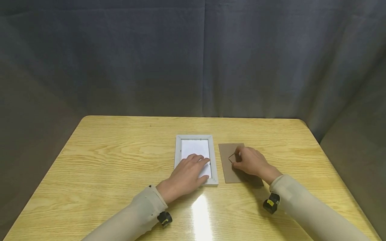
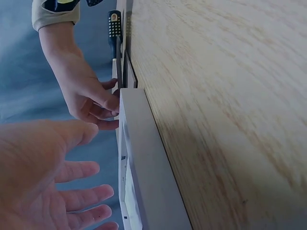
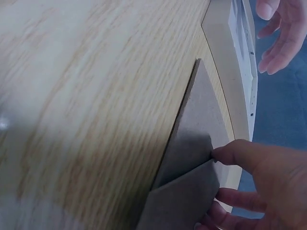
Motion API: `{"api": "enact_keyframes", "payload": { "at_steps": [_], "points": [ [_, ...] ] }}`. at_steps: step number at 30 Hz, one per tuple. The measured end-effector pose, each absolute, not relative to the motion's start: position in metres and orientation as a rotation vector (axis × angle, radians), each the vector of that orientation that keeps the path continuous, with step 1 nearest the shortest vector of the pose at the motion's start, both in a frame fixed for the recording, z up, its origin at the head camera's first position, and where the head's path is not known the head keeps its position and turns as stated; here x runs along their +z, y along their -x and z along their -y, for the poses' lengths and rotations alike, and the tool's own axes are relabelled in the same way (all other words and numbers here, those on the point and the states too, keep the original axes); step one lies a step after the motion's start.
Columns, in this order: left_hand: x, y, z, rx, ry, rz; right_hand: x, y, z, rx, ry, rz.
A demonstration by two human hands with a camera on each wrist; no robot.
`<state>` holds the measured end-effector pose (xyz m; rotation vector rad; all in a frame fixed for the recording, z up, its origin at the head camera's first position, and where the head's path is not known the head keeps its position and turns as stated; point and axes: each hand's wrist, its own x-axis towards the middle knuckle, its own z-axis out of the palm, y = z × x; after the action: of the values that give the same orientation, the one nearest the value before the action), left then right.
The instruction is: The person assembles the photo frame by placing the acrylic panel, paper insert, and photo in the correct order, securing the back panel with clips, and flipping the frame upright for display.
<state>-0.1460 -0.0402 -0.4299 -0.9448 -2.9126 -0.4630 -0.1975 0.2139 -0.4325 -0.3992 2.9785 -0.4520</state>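
A pale grey picture frame (image 1: 214,160) lies on the table with a white sheet (image 1: 194,147) inside its opening. My left hand (image 1: 188,172) spreads over the lower part of the frame, fingers loosely extended and holding nothing. To the frame's right is a brown backing board (image 1: 227,167) with a stand flap (image 3: 184,199) on its upper face. My right hand (image 1: 250,161) pinches the flap by its edges, thumb on one side and fingertips on the other. Part of the board is hidden under that hand.
Wood-grain table (image 1: 120,157) surrounds the frame and board, its far edge meeting a dark curtain (image 1: 150,67). A dark object with light dots (image 2: 114,28) shows beyond the board in the left wrist view. Each sleeve carries a small black wrist camera (image 1: 164,219).
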Motion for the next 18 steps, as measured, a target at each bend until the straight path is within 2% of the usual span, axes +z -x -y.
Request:
{"api": "enact_keyframes", "payload": {
  "at_steps": [18],
  "points": [
    [-0.429,0.152,0.056,-0.494,0.847,2.926,-0.420,0.203,-0.212,-0.443,0.414,-2.993]
  ]
}}
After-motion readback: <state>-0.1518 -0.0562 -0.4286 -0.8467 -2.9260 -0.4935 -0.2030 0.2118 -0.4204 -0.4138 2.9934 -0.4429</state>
